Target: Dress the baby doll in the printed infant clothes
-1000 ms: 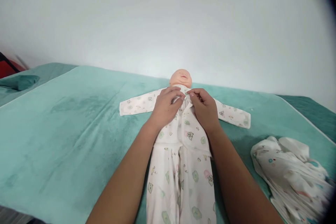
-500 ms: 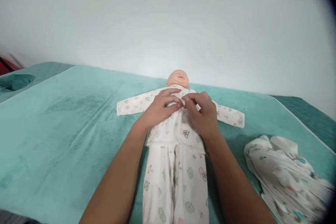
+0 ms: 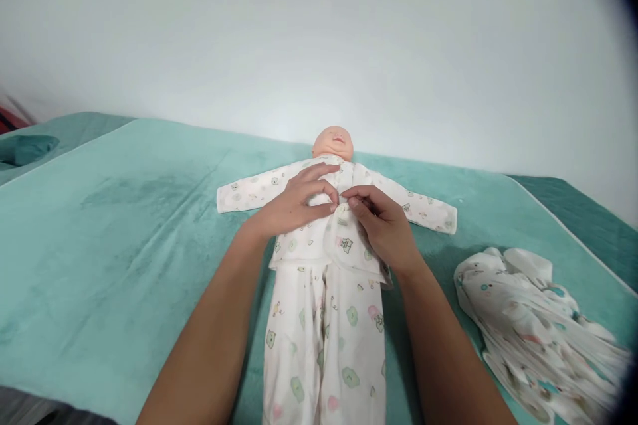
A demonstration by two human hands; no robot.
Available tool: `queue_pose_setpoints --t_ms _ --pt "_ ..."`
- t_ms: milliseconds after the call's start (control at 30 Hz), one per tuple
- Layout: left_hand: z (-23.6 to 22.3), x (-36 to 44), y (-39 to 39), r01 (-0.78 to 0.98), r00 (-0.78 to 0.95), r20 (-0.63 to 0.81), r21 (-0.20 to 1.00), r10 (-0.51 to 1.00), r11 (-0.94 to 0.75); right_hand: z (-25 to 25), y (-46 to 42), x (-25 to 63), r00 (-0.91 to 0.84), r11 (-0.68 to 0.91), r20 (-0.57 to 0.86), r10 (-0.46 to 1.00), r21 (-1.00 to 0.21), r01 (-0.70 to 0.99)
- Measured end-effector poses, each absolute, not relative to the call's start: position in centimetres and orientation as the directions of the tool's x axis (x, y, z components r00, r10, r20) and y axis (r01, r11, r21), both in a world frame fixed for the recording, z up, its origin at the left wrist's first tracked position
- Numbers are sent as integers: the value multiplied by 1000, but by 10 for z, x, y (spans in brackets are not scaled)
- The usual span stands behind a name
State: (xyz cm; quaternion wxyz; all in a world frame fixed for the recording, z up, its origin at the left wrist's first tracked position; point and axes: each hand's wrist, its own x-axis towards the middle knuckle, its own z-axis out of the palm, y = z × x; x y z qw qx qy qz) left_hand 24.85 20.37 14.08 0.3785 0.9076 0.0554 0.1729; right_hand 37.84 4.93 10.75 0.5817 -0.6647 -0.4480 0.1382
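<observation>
A baby doll lies on its back, dressed in a white printed baby jacket with both sleeves spread wide. Matching trousers cover its legs. Over the chest, my left hand pinches the jacket's front edge between thumb and forefinger, its other fingers stretched toward the collar. Just to its right, my right hand grips the front flap with fingertips closed. The flap's edge is lifted a little between the two hands. Any fastener there is too small to make out.
Crumpled white printed cloth lies at the right. A green cover spreads under the doll, with a white wall behind. Something red shows at the far left edge.
Both hands have moved slightly down the jacket front, and the flap's edge now shows between them. The whole view has shifted a little.
</observation>
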Motion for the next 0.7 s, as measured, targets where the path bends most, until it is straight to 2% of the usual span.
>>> queue_pose_setpoints --t_ms 300,433,567,700 --pt "142 251 204 -53 934 291 688 208 -723 109 51 373 553 131 407 727 -873 469" --pt "142 253 199 -39 921 313 667 232 -744 108 51 372 548 146 395 738 -885 442" --pt "144 256 194 -18 893 337 687 297 -726 109 51 366 497 179 373 783 -901 394" --pt "139 261 193 0 799 385 769 463 -639 116 53 358 524 104 434 733 -832 545"
